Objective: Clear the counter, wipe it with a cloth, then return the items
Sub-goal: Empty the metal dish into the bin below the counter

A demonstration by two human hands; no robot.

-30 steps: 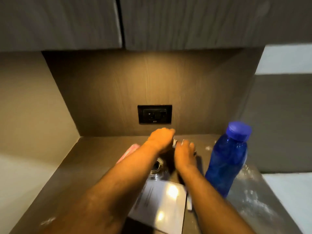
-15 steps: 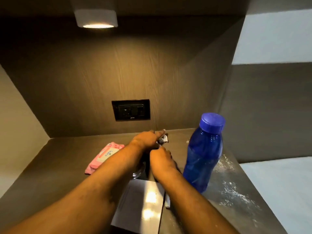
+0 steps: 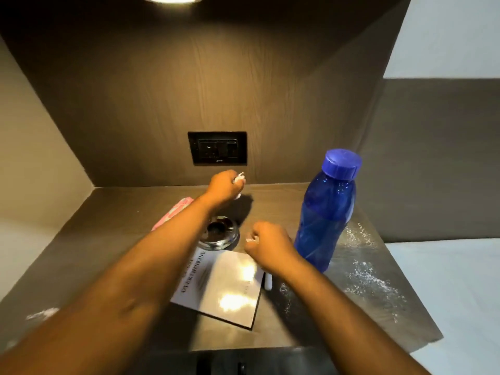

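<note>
Left hand (image 3: 223, 185): fingers curled round a small white scrap (image 3: 239, 178), held above the back of the worktop (image 3: 113, 220). Right hand (image 3: 266, 243): fingers curled, pinching a white bit (image 3: 250, 240) nearer the front. Between the hands, a metal ashtray (image 3: 220, 234); a booklet (image 3: 220, 286) just in front of it. Blue bottle (image 3: 326, 212) upright beside the right hand. Pink packet (image 3: 174, 213) left, partly hidden by the forearm.

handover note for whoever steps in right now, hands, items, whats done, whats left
Left hand grips small white scraps near the back wall; right hand pinches a white scrap.
On the counter: blue bottle upright at right, ashtray, book, pink pack, a small white object beside the book.
Done: scraps being picked up.
Left: clear the rest, wipe the white specks, return items.
</note>
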